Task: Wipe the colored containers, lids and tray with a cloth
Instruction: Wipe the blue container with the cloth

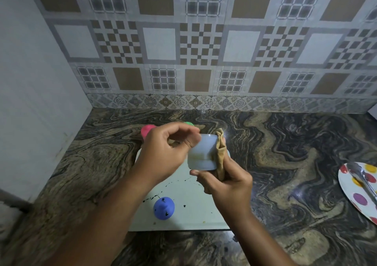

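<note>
My left hand [165, 153] grips the rim of a pale blue container [202, 153], held in the air above the white tray [195, 206]. My right hand [226, 182] holds a tan cloth [220, 153] pressed against the container's right side, thumb under its base. A blue lid [164, 208] with dark specks lies on the tray's near left part, and dark splatter marks spot the tray around it. A pink container [147, 130] and a green one [188, 123] stand behind my left hand, mostly hidden.
The tray lies on a dark swirled stone counter [285, 163] in a corner, with a plain wall to the left and a tiled wall behind. A polka-dot plate [355, 200] with metal tongs [361, 178] on it sits at the right edge.
</note>
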A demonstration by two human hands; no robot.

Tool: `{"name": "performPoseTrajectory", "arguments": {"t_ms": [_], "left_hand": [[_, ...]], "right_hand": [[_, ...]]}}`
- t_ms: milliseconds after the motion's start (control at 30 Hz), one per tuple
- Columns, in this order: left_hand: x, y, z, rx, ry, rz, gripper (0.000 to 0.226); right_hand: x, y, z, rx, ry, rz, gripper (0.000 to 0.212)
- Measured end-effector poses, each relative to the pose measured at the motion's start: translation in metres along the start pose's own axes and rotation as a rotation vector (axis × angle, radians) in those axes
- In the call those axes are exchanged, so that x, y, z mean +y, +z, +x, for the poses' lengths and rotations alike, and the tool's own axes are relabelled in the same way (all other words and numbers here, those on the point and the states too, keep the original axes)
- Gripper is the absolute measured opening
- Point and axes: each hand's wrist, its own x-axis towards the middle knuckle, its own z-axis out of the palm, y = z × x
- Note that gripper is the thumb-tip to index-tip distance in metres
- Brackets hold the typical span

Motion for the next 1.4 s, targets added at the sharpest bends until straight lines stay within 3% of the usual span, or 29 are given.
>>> {"name": "performPoseTrajectory", "arguments": {"t_ms": [67,167,267,367,433,533,600,667,733,800,867,933,1033,1100,1167,1300,1400], "left_hand": [[-0.004,-0.002,0.0,-0.035,-0.136,-0.199,0.033],[-0.012,-0.005,0.003,-0.062,-0.193,-0.244,0.024],[-0.013,-0.004,0.006,-0.043,-0.095,-0.119,0.011],[-0.01,0.001,0.004,-0.01,0.03,0.116,0.012],[-0.008,0.001,0.004,0.002,0.016,0.043,0.01],[-0.009,-0.006,0.005,-0.032,-0.115,-0.198,0.029],[-0.012,-0.007,0.007,-0.06,-0.162,-0.216,0.021],[-0.011,-0.007,0.008,-0.068,-0.159,-0.203,0.007],[-0.012,-0.008,0.009,-0.083,-0.084,-0.093,0.013],[-0.007,-0.007,0.007,-0.079,-0.003,0.091,0.013],[-0.003,-0.003,0.004,-0.043,0.045,0.158,0.012],[-0.004,0.0,0.003,-0.028,0.026,0.037,0.014],[-0.007,-0.001,0.002,-0.056,-0.163,-0.265,0.031],[-0.011,-0.001,0.001,-0.079,-0.21,-0.284,0.031],[-0.01,-0.002,0.003,-0.054,-0.194,-0.259,0.022],[-0.005,-0.005,0.006,-0.032,0.006,0.013,0.011],[0.004,0.0,0.004,-0.016,0.018,0.062,0.012]], "right_hand": [[0.001,0.001,0.0,0.018,0.092,0.109,0.073],[0.002,0.001,0.001,-0.015,0.053,0.097,0.075],[0.003,0.001,0.004,-0.072,-0.083,-0.094,0.076],[-0.001,0.003,0.004,-0.102,-0.088,-0.082,0.084],[0.001,0.003,0.001,-0.028,0.02,0.028,0.073],[-0.001,0.004,0.001,0.002,0.197,0.193,0.055],[0.0,0.004,0.003,-0.025,0.208,0.2,0.046],[0.0,0.005,0.003,-0.032,0.102,0.143,0.067],[-0.003,0.006,0.006,-0.066,0.0,0.048,0.084],[-0.009,0.005,0.007,-0.198,-0.01,0.06,0.087],[-0.006,0.003,0.005,-0.102,-0.004,0.079,0.08],[-0.002,0.004,0.002,0.003,0.101,0.135,0.067],[-0.002,0.002,0.003,0.018,0.197,0.178,0.056],[-0.002,0.003,0.004,0.022,0.181,0.175,0.065],[-0.003,0.004,0.004,0.023,0.084,0.105,0.075],[-0.01,0.0,0.008,-0.059,-0.038,-0.006,0.07],[-0.007,0.001,0.007,0.031,0.105,0.114,0.07]]}}
